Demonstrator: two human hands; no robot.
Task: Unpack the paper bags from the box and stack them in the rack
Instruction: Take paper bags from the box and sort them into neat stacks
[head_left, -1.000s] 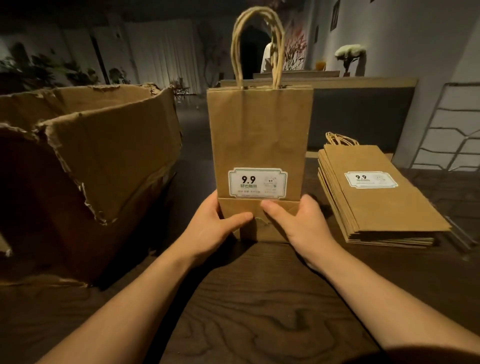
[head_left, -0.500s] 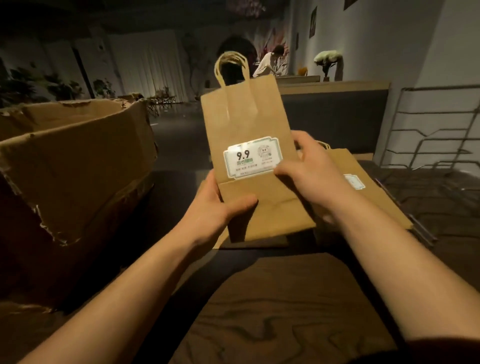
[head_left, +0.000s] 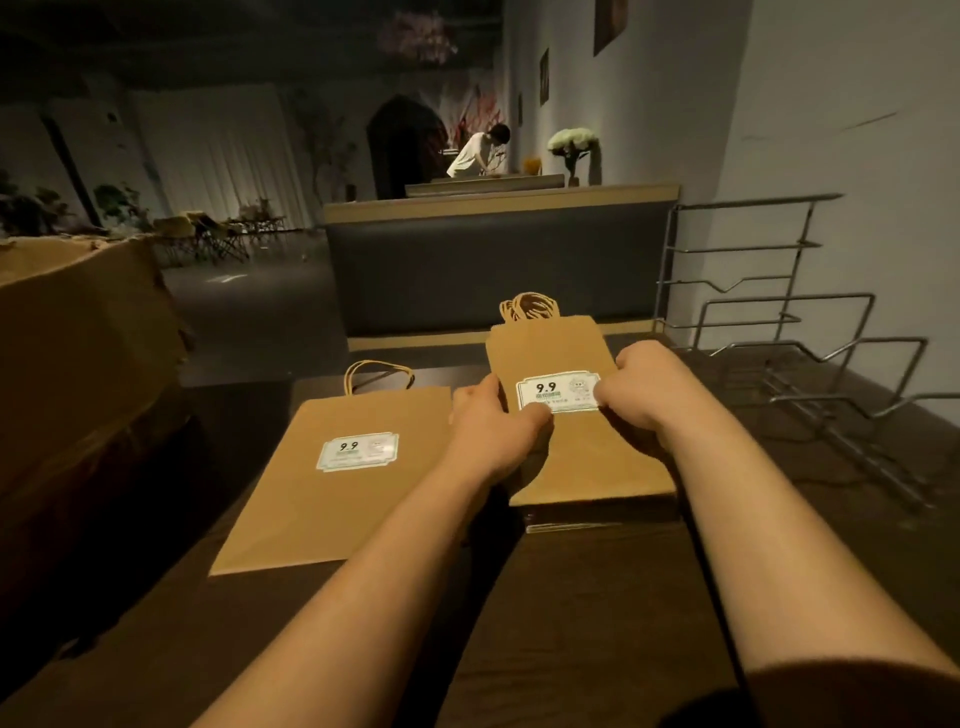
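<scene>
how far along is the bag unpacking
Done: a single paper bag lies flat on the table, out of the cardboard box. In hand: left hand and right hand hold the bag stack. Left: the wire rack holds no bags.

I see two kraft-brown paper bags (head_left: 332, 493) (head_left: 587, 457), each bearing a white label (head_left: 358, 452) with a pale green border and black "9.9"; a dark brown wood-grain tabletop (head_left: 597, 623); a tan cardboard box (head_left: 78, 353); a silver-grey wire rack (head_left: 810, 364); a white wall (head_left: 831, 130)
</scene>
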